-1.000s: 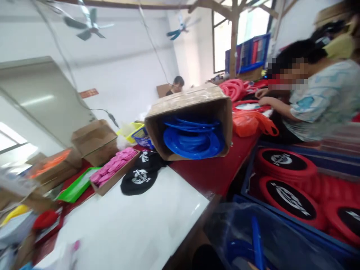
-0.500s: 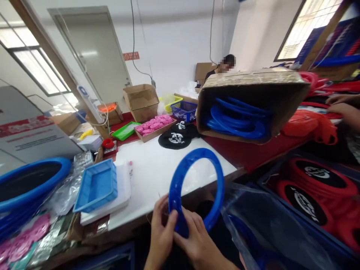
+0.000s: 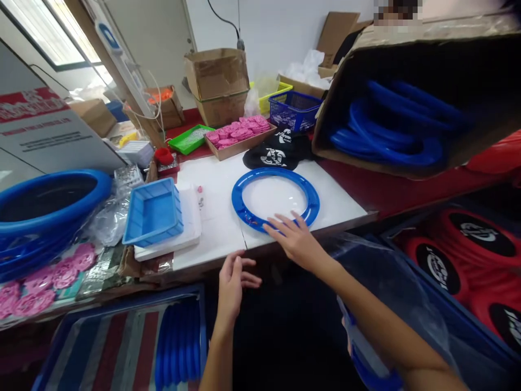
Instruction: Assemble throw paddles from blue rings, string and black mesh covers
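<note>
A blue ring (image 3: 312, 198) lies flat on the white work surface (image 3: 215, 217). My right hand (image 3: 293, 239) is at the ring's near edge, fingers spread, its fingertips over or touching the rim. Just off the table's front edge is my left hand (image 3: 234, 282), holding nothing, with its fingers apart. Behind the ring are black fabric discs (image 3: 273, 155) with white print. To the left, a light blue tray (image 3: 157, 212) rests on a white stack.
A cardboard box (image 3: 459, 168) of blue rings lies open at the right. Pink pieces (image 3: 240, 132) fill a shallow box at the back. Red discs (image 3: 476, 271) sit in a crate at the lower right. A crate (image 3: 122, 347) holding blue rings is below left.
The blue ring has gone from upright in both hands to flat on the white surface. My left hand has let go and moved apart from my right. The view has tilted down.
</note>
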The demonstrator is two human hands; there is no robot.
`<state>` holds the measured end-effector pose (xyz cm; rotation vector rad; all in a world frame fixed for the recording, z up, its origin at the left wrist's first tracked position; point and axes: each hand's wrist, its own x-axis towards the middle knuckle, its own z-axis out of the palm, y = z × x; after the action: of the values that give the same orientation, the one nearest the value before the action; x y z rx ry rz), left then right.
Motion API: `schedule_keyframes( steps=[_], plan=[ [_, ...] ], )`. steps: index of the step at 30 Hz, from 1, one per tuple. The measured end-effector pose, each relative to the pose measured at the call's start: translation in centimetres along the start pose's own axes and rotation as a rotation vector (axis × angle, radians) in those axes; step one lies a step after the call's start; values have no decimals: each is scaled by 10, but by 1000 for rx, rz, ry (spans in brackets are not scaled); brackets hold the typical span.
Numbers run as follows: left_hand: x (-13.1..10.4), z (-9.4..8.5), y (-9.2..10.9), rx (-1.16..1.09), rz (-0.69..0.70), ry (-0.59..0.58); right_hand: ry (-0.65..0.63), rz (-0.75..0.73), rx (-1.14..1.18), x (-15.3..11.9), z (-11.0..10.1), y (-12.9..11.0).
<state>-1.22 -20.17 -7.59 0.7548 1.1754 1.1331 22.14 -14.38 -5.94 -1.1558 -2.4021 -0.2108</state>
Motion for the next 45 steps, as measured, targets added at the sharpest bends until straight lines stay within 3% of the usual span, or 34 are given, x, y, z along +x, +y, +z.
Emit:
schedule_keyframes(
  steps=[3, 5, 8, 9, 11, 15, 16, 19, 20, 22, 24, 27, 32, 36, 41, 45],
  plan=[
    [-32, 15, -23, 78, -48, -14, 240, 367, 166, -21, -2, -15],
    [-51, 33, -40, 224, -21, -86, 292, 664, 524, -40, -1, -36],
    [-70, 60, -55, 560, 140, -310, -48, 898, 1265, -59, -1, -62],
    [-73, 66, -56, 662, 198, -369, -150, 917, 1432, -62, -2, -64],
    [-73, 68, -48, 820, 296, -445, -223, 935, 1556, -63, -8, -59],
    [-38, 40, 1, 937, 489, -636, -212, 927, 1425, -61, -33, -27],
    [-20, 32, 16, 921, 546, -625, -241, 927, 1413, -61, -41, -19],
    [48, 16, 53, 859, 902, -377, -301, 906, 1246, -59, -64, -3],
    [71, 15, 61, 897, 958, -396, -281, 873, 1128, -57, -71, 1],
    [109, 18, 69, 1012, 960, -516, -213, 794, 885, -53, -81, 7],
    [129, 23, 69, 1078, 896, -650, -130, 752, 712, -51, -89, 14],
    [130, 29, 61, 1079, 854, -719, -51, 751, 557, -55, -95, 27],
    [107, 39, 38, 1052, 928, -540, -188, 665, 487, -67, -92, 43],
    [90, 55, 19, 994, 996, -409, -234, 675, 407, -61, -75, 24],
    [70, 72, -1, 873, 1026, -198, -58, 651, 219, -43, -47, -14],
    [60, 81, -7, 871, 1010, -167, 51, 611, 172, -34, -32, -26]
  ],
)
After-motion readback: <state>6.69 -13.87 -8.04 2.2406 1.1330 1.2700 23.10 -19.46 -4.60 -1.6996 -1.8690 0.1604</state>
